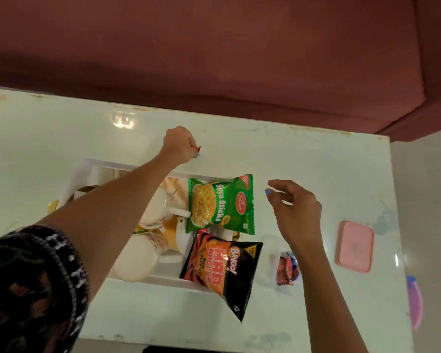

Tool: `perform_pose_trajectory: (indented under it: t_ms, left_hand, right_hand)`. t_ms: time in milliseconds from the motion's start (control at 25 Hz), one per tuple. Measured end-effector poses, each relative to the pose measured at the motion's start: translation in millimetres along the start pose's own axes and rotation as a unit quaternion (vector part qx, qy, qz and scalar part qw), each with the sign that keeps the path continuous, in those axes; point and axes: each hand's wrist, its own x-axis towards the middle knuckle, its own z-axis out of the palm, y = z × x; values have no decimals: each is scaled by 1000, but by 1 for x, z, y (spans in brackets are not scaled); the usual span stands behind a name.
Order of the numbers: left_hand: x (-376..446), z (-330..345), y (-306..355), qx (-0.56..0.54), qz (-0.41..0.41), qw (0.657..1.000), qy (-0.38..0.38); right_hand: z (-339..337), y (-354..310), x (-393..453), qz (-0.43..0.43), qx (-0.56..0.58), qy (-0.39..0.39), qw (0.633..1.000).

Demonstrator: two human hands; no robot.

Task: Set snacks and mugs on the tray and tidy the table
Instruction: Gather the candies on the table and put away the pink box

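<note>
Beyond the far rim of the tray (127, 164), my left hand (180, 145) was closed into a loose fist on the table (61, 128), with a small orange-red scrap (197, 148) showing at the fingertips; it looked pinched there, though I could not tell what the scrap was. My right hand (294, 212) hovered apart from everything, fingers spread and curled, holding nothing.

Toward me from the left fingers sat the tray, with the mugs (148, 225) crowded in its left half under my forearm. Left of the right fingertips, just beside them, lay the green packet (220, 203), its long axis running away from me, its right edge hanging over the tray's side. Nearer me lay the black packet (220, 267), tilted, one corner in the tray and the rest out over the near rim onto the table.

Below the right wrist, close by it, a small red wrapper (287, 268) lay on the table, outside the tray. Further right sat a pink lid (355, 247), well apart from the fingers, and a purple thing (415, 301) showed at the table's edge.

I judged the snacks and mugs mostly set and the tidying under way. The right hand was much the nearer to the wrapper and the lid; the left was busy with its scrap.
</note>
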Motion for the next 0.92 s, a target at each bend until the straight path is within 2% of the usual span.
perform_pose_trajectory:
  t_ms: [80, 160, 240, 360, 480, 600, 720, 840, 920]
  left_hand:
    - [-30, -3, 19, -121, -10, 993, -9]
    - [-76, -2, 44, -165, 29, 986, -6]
    - [-135, 10, 70, -135, 89, 987, -13]
    - [-213, 50, 101, -51, 155, 982, -92]
    - [-250, 103, 120, 39, 136, 971, -195]
    - [-255, 141, 121, 71, 94, 969, -218]
    - [-255, 148, 118, 55, 91, 981, -163]
    - [-259, 144, 114, -18, 82, 994, -66]
    - [-265, 144, 109, -43, 69, 996, -44]
  right_hand:
    - [-19, 11, -3, 14, 5, 16, 1000]
    - [-39, 25, -6, 30, 23, 35, 999]
    - [-58, 40, -12, 53, 45, 49, 996]
    - [-77, 62, -24, 72, 29, 53, 996]
    - [-88, 83, -33, 74, 32, 46, 996]
    - [-97, 98, -39, 89, 12, 27, 996]
    - [-104, 112, -41, 93, -7, 35, 995]
    - [-107, 133, -36, 105, -83, 90, 987]
    - [-104, 147, -32, 128, -139, 119, 975]
